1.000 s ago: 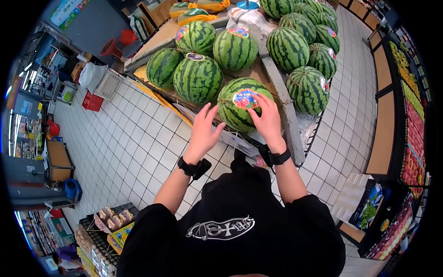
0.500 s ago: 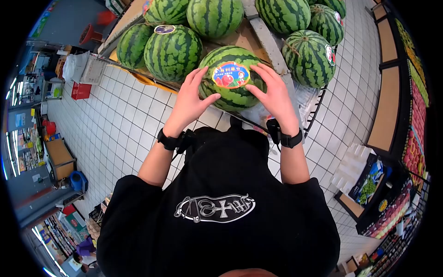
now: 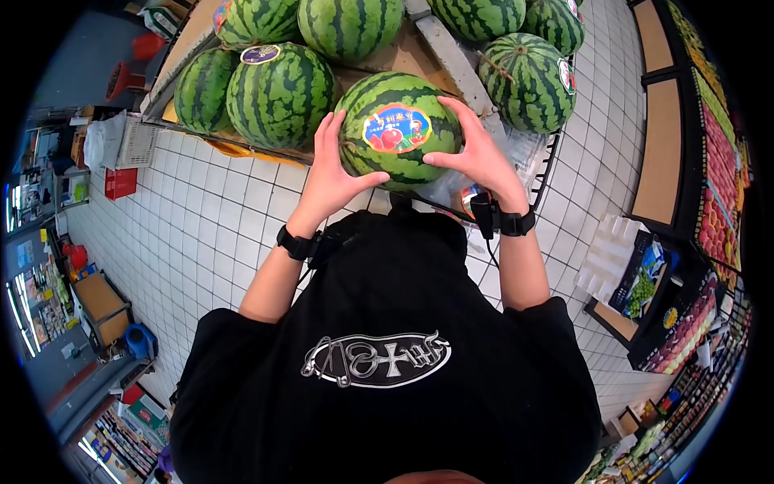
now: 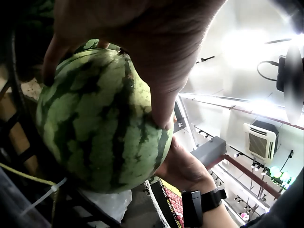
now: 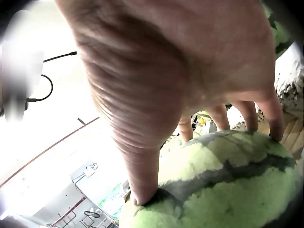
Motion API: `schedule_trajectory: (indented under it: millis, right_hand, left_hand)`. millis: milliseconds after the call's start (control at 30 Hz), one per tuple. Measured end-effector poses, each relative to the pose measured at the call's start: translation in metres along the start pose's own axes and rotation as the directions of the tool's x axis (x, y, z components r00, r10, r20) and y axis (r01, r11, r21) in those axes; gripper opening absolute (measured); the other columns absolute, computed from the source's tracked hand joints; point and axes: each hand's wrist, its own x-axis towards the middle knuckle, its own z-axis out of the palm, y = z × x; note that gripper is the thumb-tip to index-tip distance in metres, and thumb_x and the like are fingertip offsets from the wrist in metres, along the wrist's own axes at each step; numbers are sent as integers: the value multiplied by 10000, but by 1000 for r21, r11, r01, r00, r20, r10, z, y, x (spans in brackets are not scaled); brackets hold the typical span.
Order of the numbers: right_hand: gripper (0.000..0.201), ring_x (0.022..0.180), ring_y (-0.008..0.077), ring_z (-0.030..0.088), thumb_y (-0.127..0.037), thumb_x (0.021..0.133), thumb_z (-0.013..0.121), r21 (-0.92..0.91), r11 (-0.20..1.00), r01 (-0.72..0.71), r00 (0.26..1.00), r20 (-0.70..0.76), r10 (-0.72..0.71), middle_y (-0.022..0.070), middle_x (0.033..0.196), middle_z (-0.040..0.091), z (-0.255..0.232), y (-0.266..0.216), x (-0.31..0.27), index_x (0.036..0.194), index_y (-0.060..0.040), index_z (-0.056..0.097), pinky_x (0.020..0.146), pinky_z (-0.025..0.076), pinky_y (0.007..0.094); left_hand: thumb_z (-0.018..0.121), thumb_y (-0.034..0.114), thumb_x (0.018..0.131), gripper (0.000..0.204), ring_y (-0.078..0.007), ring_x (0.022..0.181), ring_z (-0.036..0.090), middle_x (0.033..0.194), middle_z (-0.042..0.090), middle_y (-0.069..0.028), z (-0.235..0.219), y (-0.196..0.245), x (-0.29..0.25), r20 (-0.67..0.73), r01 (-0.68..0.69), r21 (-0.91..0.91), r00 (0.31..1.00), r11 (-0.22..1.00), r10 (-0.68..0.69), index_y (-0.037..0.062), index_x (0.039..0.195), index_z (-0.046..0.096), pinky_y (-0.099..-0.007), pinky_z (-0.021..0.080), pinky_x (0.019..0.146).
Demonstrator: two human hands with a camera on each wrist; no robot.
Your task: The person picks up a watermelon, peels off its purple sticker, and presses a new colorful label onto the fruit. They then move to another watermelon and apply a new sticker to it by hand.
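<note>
A large striped watermelon [image 3: 379, 90] with a colourful oval sticker [image 3: 397, 129] sits at the near corner of the display bin, between both hands. My left hand [image 3: 329, 176] grips its left side, thumb along the near face and fingers round the far side. On the right side my right hand [image 3: 485, 161] holds it the same way, thumb near the sticker's edge. In the left wrist view the rind [image 4: 104, 133] fills the space below the palm. The right wrist view shows the thumb and fingertips on the watermelon [image 5: 232, 190]. Its underside is hidden.
Several more watermelons [image 3: 280, 97] lie behind and to the left in the bin. A worn rail [image 3: 455, 64] divides off others [image 3: 528, 85] on the right. Tiled floor [image 3: 218, 210] surrounds the bin, and fruit shelves [image 3: 717, 161] stand at the far right.
Both hands have come in from loosely touching the watermelon's top and now wrap its sides lower down. The head view has tilted, so the bin sits higher and further left.
</note>
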Motion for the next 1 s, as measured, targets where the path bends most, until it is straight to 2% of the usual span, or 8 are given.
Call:
schedule_trajectory:
  millis: [167, 300, 533, 667, 767, 800, 900, 1000]
  right_hand:
    - [1043, 1467, 371, 407, -408, 690, 938, 45, 998, -41, 999, -27, 42, 201, 1560, 411, 7, -2, -2, 1528, -87, 407, 1201, 365, 456]
    - [1116, 1460, 372, 393, -436, 695, 942, 217, 970, -105, 994, -18, 111, 239, 1528, 398, 16, 22, 1, 1555, -75, 331, 1198, 360, 451]
    - [1114, 1451, 389, 386, -444, 766, 902, 197, 968, -152, 976, -126, 179, 271, 1530, 372, 30, 14, -9, 1567, -20, 255, 1208, 336, 456]
    - [1076, 1464, 385, 371, -442, 820, 865, 125, 973, -196, 968, -135, 212, 285, 1543, 357, 30, 12, -14, 1573, -7, 231, 1208, 333, 462]
    - [1037, 1460, 388, 386, -435, 836, 853, 298, 916, -270, 931, -161, 327, 297, 1529, 393, 34, 9, -18, 1567, -4, 257, 1204, 335, 453]
    - [1023, 1455, 384, 398, -437, 839, 849, 278, 925, -257, 934, -174, 312, 295, 1523, 411, 32, 8, -16, 1563, -3, 271, 1201, 339, 447]
    - [903, 1429, 339, 459, -428, 883, 812, 190, 952, -241, 934, -221, 281, 256, 1496, 494, 23, 8, 0, 1544, -4, 365, 1186, 357, 416]
    - [809, 1434, 313, 462, -397, 928, 773, 250, 961, -122, 961, -211, 177, 222, 1511, 504, 17, 23, 23, 1543, -18, 410, 1180, 367, 407]
  left_hand:
    - [996, 419, 613, 1296, -404, 1529, 274, 1643, 199, -245, 7, -22, 5, -2, 7, -154, 1000, 988, -7, 87, 1602, 229, -504, 327, 1229]
    - [1009, 309, 613, 1267, -350, 1504, 347, 1629, 279, -219, 0, -18, 13, -13, -58, -66, 998, 996, 57, 65, 1600, 252, -451, 339, 1227]
    - [1001, 265, 605, 1192, -331, 1468, 425, 1596, 399, -190, -22, -9, 45, 80, -68, -59, 994, 996, 73, 83, 1582, 343, -427, 372, 1213]
    - [981, 218, 677, 1104, -271, 1428, 474, 1575, 431, -158, -18, -18, 48, 80, 21, -232, 997, 972, -2, 61, 1572, 354, -417, 441, 1162]
    - [965, 184, 706, 1087, -255, 1411, 486, 1557, 446, -159, -8, -24, 52, 12, 39, -264, 999, 964, -37, 7, 1571, 331, -421, 446, 1158]
    - [964, 181, 707, 1091, -256, 1408, 489, 1555, 449, -161, -4, -24, 52, -10, 58, -283, 998, 957, -63, -3, 1572, 325, -422, 445, 1159]
    - [897, 292, 804, 981, -306, 1396, 506, 1547, 455, -201, -2, -21, 61, -62, -11, -139, 998, 990, 2, -32, 1553, 352, -429, 418, 1168]
    - [822, 376, 879, 889, -364, 1392, 502, 1538, 446, -244, -3, -14, 70, -83, -37, -58, 996, 998, 32, -42, 1532, 388, -437, 404, 1166]
